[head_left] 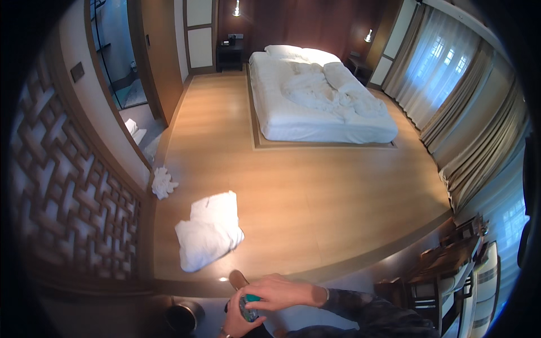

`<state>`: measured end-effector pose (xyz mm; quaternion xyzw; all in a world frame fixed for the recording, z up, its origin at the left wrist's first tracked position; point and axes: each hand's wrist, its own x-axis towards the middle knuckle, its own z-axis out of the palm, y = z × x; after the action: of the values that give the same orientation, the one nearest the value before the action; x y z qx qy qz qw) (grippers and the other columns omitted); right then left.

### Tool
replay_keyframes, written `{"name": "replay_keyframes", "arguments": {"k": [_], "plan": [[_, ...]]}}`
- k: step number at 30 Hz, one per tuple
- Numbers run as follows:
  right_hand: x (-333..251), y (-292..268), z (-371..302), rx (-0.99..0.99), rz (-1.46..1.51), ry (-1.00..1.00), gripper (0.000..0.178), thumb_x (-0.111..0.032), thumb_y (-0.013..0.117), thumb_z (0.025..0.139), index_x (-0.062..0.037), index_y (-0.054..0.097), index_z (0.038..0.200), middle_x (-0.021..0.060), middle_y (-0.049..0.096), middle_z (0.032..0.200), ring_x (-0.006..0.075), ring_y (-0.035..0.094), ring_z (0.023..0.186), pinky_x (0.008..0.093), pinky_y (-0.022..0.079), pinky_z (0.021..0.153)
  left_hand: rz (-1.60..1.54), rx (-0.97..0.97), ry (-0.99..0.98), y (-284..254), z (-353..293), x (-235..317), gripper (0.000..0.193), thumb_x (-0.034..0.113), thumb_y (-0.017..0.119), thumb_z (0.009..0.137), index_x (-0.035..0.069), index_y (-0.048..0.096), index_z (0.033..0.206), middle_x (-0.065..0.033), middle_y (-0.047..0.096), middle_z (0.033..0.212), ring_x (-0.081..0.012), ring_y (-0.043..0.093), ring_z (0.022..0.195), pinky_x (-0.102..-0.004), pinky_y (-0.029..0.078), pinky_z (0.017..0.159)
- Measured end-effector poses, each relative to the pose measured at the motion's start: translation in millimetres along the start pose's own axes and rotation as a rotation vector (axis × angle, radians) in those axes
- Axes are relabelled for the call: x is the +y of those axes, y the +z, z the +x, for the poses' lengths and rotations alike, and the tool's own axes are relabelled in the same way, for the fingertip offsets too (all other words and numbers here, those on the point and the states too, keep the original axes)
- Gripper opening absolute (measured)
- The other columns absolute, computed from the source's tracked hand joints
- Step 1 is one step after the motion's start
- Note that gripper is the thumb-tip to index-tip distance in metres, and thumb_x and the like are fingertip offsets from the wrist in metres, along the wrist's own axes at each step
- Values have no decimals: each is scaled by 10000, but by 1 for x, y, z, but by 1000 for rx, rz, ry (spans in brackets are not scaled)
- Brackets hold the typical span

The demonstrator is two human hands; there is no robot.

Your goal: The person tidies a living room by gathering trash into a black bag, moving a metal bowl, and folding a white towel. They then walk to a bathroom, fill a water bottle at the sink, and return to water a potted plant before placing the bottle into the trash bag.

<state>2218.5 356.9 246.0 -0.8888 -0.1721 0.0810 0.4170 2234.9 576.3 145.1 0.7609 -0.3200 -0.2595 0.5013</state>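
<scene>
At the lower edge my hands meet around a small rounded thing [248,307], partly green and partly clear-looking, whose kind I cannot make out. My left hand [235,321] is wrapped round it from the left and below. From the right, my right hand [284,293] reaches over it, fingers closed on its green top. Much of the thing is hidden by the fingers. Just beyond my hands a brown rounded tip [239,279] shows, partly covered. A dark round bin [185,316] stands to the left of my hands.
White bundled linen [208,231] lies on the raised wooden floor [304,197], near its front edge. A smaller white heap [164,183] is by the left doorway. An unmade bed [321,96] stands at the back. Dark wooden furniture [445,265] is at the right.
</scene>
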Motion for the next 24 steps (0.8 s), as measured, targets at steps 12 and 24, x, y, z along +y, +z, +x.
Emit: {"name": "replay_keyframes", "arguments": {"k": [12,24], "plan": [[-27,-268,164,149,-89,115,343,-396,577,933,-77,604,1056,128,660,886,346,648,843,441,506,735,140,-87,143,-195,260,162,988,318,924,557,35,418,1357,-188,506,1267,-360,510,1161,-434,436,991],[155,-495,300,317,-70,-35,286,-334,619,881,-64,618,977,141,654,833,362,638,792,449,495,645,67,-71,128,-239,588,218,983,299,921,564,11,412,1353,-173,517,1268,-301,513,1199,-411,425,1017]]}}
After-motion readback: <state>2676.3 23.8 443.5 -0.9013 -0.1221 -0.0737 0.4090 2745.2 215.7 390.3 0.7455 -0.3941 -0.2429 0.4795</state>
